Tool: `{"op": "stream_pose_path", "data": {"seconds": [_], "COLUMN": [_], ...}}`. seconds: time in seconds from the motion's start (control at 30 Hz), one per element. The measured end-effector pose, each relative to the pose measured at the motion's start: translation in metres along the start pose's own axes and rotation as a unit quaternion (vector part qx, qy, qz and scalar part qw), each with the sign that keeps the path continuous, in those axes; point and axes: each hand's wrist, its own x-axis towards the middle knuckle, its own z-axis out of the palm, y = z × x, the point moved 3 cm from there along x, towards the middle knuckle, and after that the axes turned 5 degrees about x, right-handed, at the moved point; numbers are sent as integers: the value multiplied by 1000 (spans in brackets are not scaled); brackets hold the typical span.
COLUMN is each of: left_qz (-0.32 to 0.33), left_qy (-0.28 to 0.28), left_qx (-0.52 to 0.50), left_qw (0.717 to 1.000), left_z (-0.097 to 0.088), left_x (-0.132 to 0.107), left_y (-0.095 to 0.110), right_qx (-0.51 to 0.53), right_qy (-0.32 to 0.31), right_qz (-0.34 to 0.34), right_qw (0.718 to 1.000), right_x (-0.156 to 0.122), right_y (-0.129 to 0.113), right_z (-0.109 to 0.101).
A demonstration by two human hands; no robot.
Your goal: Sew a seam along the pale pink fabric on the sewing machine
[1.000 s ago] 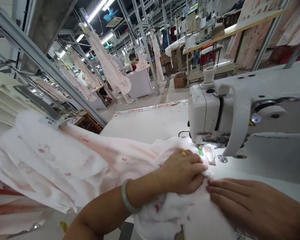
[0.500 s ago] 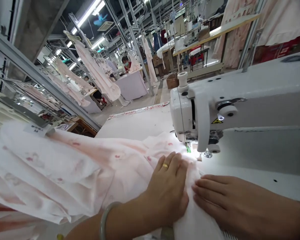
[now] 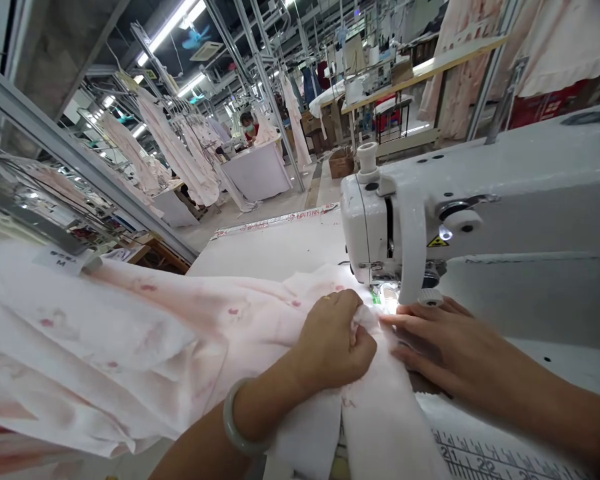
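A pale pink and white printed garment point(image 3: 145, 333) lies spread over the white sewing table point(image 3: 275, 250), its edge running up to the needle of a white sewing machine point(image 3: 430, 207). My left hand point(image 3: 335, 343), with a ring and a pale bangle at the wrist, is closed around a bunched fold of the fabric just left of the presser foot point(image 3: 380, 293). My right hand point(image 3: 440, 343) lies flat with fingers stretched out, pressing the fabric down right under the machine head.
A size label marked M point(image 3: 63, 259) sits at the garment's far left. A ruler strip point(image 3: 500, 460) runs along the table's near edge. Behind, pink garments hang on racks point(image 3: 180, 150), and a person in a mask point(image 3: 249, 127) works at a far table.
My left hand has gone from lying flat to gripping a fold of fabric. My right hand has slid forward and up toward the presser foot. The view shifted slightly.
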Motion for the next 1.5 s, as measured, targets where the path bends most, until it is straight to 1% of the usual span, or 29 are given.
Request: {"op": "stream_pose_path", "data": {"seconds": [0.1,0.17,0.23,0.3,0.37,0.43,0.5,0.6,0.7,0.77,0.8,0.9,0.93,1.0,1.07,1.13,1.2,1.27,1.37,1.5], "left_qz": [-32,-37,-8,48,106,128,105,49,25,43,61,149,183,242,265,255,234,218,207,204], "left_qy": [12,10,11,24,13,-28,-61,-55,-28,-10,3,34,29,-11,-66,-94,-92,-82,-86,-124], "left_qx": [-31,-29,-10,9,17,23,26,16,5,-1,-4,7,23,70,116,136,131,118,106,94], "left_qw": [999,999,1000,999,994,991,992,997,999,999,998,988,982,968,955,953,959,965,969,966], "left_z": [3,5,6,6,6,8,10,10,11,12,11,7,6,6,8,9,10,11,13,12], "left_x": [-6,-9,-11,-13,-13,-13,-13,-14,-16,-16,-16,-16,-16,-16,-17,-18,-20,-21,-22,-17], "left_y": [-3,-6,-8,-7,-5,-5,-7,-11,-13,-13,-13,-10,-8,-4,-1,0,1,1,-1,-3], "right_qx": [30,59,80,84,74,58,39,29,62,74,68,27,13,-2,1,17,33,41,45,53], "right_qy": [-50,-96,-127,-136,-134,-121,-95,-75,-101,-107,-105,-86,-84,-89,-89,-87,-82,-91,-103,-104], "right_qz": [32,48,61,62,48,25,-16,-110,-187,-213,-222,-244,-244,-232,-214,-199,-193,-193,-193,-187], "right_qw": [998,992,987,985,987,991,995,991,975,968,967,966,966,969,973,976,977,976,975,975], "right_x": [-4,-1,3,7,10,13,15,18,18,16,14,6,4,2,2,3,4,4,4,2], "right_y": [3,0,-4,-8,-10,-11,-12,-14,-22,-29,-33,-42,-44,-45,-45,-44,-43,-42,-42,-41], "right_z": [7,8,7,4,2,-2,-8,-19,-24,-22,-20,-14,-13,-14,-16,-18,-19,-17,-15,-15]}}
